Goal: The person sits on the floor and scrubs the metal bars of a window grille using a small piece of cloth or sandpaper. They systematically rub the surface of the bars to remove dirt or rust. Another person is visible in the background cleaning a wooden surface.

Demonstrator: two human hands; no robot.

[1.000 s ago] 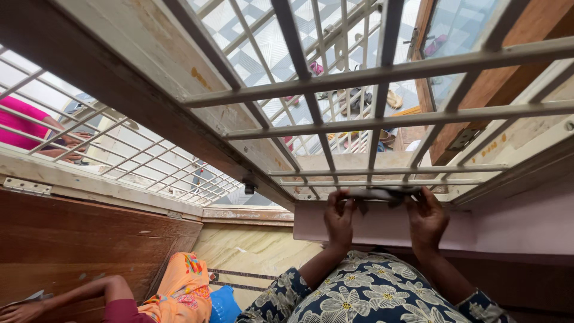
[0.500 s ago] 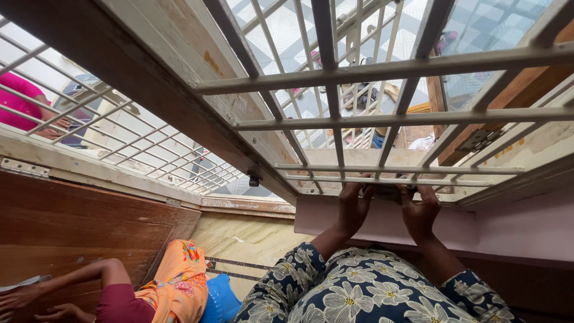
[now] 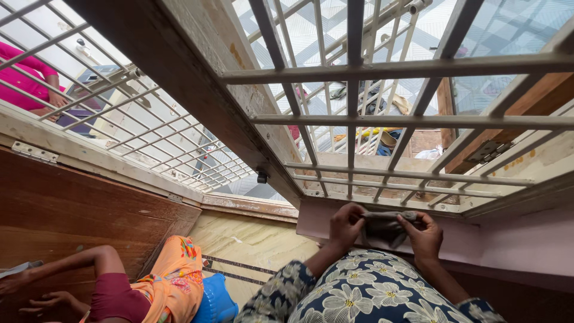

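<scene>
White-painted window grille fills the space above the grip, its bottom rail now clear of both hands, which have dropped from it since half a second ago. Below the grip lies the floral dress. Between the left hand and right hand hangs a grey cloth, each grip clenched on one end.

cloth between left hand and right hand, below window grille; another person's arm far left.
</scene>
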